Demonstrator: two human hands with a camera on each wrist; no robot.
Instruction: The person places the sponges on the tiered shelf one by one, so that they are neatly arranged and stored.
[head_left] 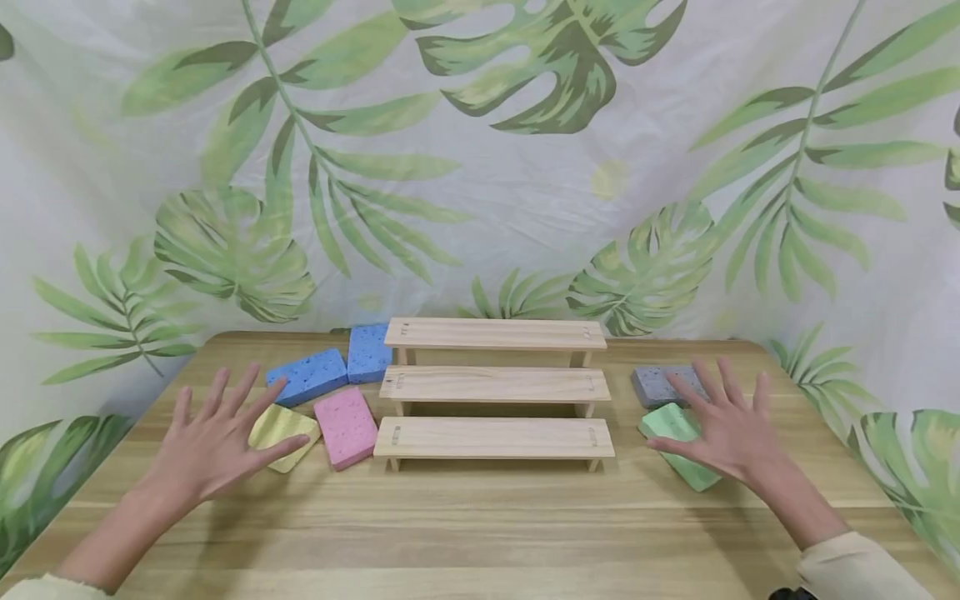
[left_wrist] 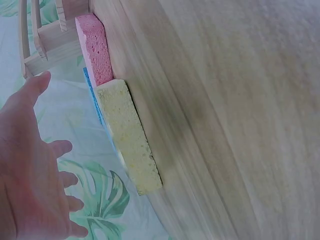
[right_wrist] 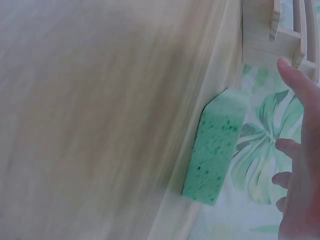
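Observation:
My left hand (head_left: 213,437) hovers with spread fingers over the left side of the table, holding nothing. Partly beneath it lies a yellow sponge (head_left: 287,435), and a pink sponge (head_left: 347,427) is just right of that. Two blue sponges, one slanted (head_left: 309,377) and one upright in view (head_left: 368,353), lie farther back. On the other side my right hand (head_left: 731,429) is raised with fingers spread above a green sponge (head_left: 678,433). A grey sponge (head_left: 660,385) sits behind the green one, partly hidden by fingers. Both wrist views show the hands apart from the sponges.
A three-step wooden rack (head_left: 495,437) stands in the middle of the wooden table (head_left: 480,533), between the two sponge groups. A leaf-patterned cloth (head_left: 525,208) hangs behind the table's back edge. Something dark (head_left: 792,594) shows by the right sleeve.

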